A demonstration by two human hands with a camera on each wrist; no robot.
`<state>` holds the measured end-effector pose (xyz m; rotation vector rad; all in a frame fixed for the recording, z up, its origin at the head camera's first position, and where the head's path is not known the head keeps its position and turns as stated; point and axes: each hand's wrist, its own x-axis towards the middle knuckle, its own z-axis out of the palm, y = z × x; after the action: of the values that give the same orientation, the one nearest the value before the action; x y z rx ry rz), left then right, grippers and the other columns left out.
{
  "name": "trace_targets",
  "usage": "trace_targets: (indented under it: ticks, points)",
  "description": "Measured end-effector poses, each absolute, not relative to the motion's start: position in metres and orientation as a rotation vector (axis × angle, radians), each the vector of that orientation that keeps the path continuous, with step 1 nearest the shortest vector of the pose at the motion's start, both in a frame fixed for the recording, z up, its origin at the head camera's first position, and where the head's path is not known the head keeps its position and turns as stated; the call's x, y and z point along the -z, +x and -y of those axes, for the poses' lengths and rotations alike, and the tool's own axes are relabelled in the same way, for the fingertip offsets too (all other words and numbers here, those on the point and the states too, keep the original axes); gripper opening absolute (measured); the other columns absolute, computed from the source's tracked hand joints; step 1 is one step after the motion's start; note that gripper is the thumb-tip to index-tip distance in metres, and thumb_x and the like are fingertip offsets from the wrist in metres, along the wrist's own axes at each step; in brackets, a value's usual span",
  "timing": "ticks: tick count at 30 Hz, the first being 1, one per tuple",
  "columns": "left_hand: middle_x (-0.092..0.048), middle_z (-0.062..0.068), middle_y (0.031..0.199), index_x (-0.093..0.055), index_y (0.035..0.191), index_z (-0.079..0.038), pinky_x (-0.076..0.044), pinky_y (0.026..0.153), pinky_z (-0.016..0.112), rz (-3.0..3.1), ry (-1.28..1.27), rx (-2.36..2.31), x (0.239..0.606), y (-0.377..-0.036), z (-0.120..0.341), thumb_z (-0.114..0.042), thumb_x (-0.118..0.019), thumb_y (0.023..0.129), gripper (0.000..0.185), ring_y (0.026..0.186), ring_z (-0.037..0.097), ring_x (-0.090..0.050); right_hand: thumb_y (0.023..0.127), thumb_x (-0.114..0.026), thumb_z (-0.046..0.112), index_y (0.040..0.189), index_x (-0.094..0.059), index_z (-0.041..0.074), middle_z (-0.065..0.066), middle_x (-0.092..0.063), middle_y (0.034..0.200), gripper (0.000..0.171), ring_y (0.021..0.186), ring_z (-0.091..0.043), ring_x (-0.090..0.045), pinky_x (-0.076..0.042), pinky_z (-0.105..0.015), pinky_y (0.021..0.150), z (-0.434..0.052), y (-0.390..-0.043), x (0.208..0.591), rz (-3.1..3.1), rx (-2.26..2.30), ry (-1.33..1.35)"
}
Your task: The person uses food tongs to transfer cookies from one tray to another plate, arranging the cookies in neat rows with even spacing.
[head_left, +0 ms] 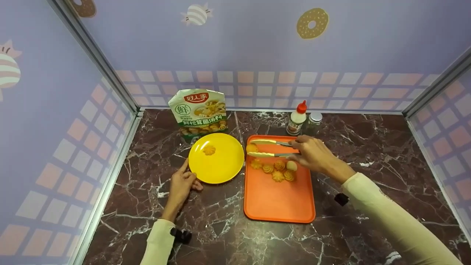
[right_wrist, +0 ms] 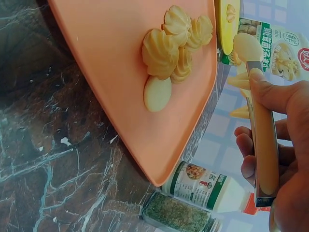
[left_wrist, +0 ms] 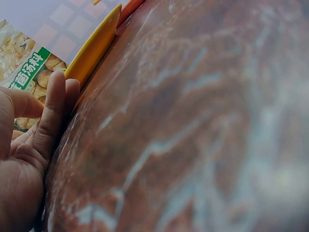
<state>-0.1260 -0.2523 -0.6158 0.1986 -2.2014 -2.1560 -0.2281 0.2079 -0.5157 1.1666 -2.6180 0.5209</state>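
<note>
My left hand (head_left: 181, 186) lies nearest me on the worktop (head_left: 220, 228), fingers loosely straight and holding nothing, fingertips touching the near-left rim of the plate (head_left: 220, 169), which carries one cookie (head_left: 209, 149). Just right of it is the tray (head_left: 278, 200), bare at my end, with a cluster of cookies (head_left: 274, 170) and a smooth round piece (head_left: 291, 165) toward its far half. Beyond those, my right hand (head_left: 311, 154) has its fingers curled round the tongs (head_left: 270, 148); the tips stand narrowly apart at the tray's far-left corner, with a pale round piece (head_left: 252, 148) between them. I judge the grip light, so I would squeeze evenly, keep the tongs level, and lift clear of the tray rim before crossing to the plate, while the left hand steadies it. Farthest back stand a pouch (head_left: 198, 110), a red-capped bottle (head_left: 296, 119) and a herb jar (head_left: 314, 121), which my right hand should avoid.
</note>
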Motion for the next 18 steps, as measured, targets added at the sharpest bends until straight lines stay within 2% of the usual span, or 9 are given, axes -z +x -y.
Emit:
trace_targets:
  ticks: [10, 18]
  points:
    - [-0.069, 0.023, 0.076, -0.028, 0.173, 0.0, -0.067, 0.057, 0.031, 2.194, 0.219, 2.161, 0.615, -0.125, 0.253, 0.007, -0.059, 0.106, 0.073, 0.058, 0.022, -0.074, 0.092, -0.092, 0.024, 0.115, -0.08, -0.003, -0.016, -0.07, 0.093, 0.037, 0.075, -0.027, -0.064, -0.06, -0.041, 0.058, -0.194, -0.231, 0.516, 2.646, -0.545, 1.174]
    - [-0.07, 0.022, 0.077, -0.029, 0.173, -0.001, -0.068, 0.058, 0.033, 2.207, 0.238, 2.153, 0.616, -0.126, 0.252, 0.006, -0.059, 0.107, 0.073, 0.059, 0.022, -0.074, 0.093, -0.091, 0.024, 0.108, -0.079, 0.0, -0.014, -0.067, 0.089, 0.031, 0.07, -0.024, -0.062, -0.06, -0.04, 0.056, -0.181, -0.236, 0.515, 2.624, -0.552, 1.191]
